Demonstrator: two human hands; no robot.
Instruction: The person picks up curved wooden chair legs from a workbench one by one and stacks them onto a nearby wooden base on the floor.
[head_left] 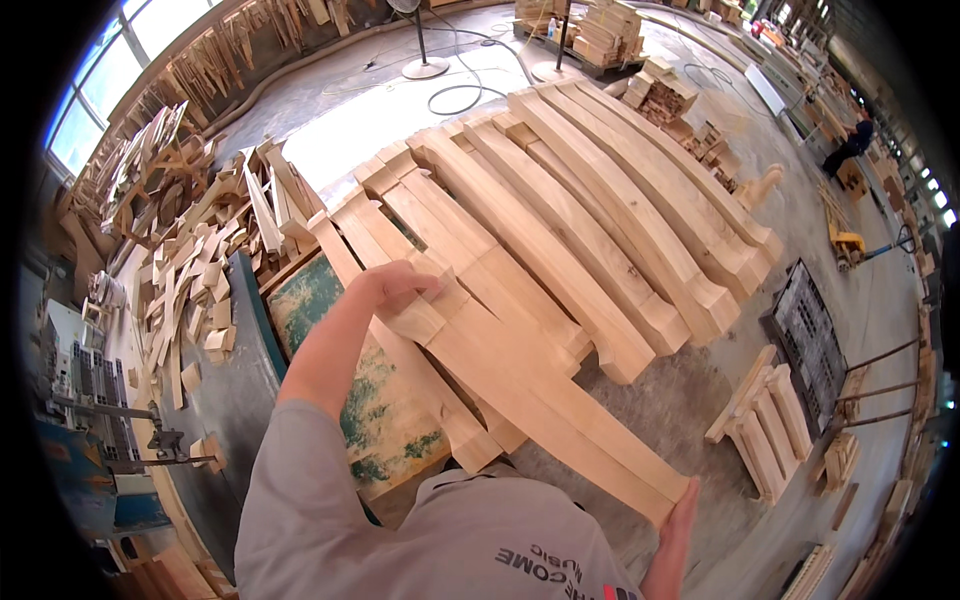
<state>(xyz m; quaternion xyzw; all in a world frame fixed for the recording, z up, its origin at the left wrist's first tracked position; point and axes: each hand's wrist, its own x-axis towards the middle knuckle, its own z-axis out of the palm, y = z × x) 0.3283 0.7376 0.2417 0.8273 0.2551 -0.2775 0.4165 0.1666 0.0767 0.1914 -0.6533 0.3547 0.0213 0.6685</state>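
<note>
A long, pale wooden piece point(545, 385), shaped like a furniture leg, slants across in front of my body. My left hand point(405, 285) grips its upper left end, fingers curled over the blocky part. My right hand point(679, 522) holds the lower right end, its palm against the end and some fingers hidden behind the wood. Beyond it, several similar curved pieces point(570, 205) lie side by side in a row. Another such piece point(425, 385) rests close to my body, under my left forearm, on a worn green tabletop point(365, 445).
Scrap wood point(205, 265) is heaped at the left, beside a dark machine table point(235, 400). To the right, a small stack of wood pieces point(768, 430) stands near a dark slatted panel point(805, 330). A yellow pallet jack point(848, 240) and a person point(850, 142) are farther off.
</note>
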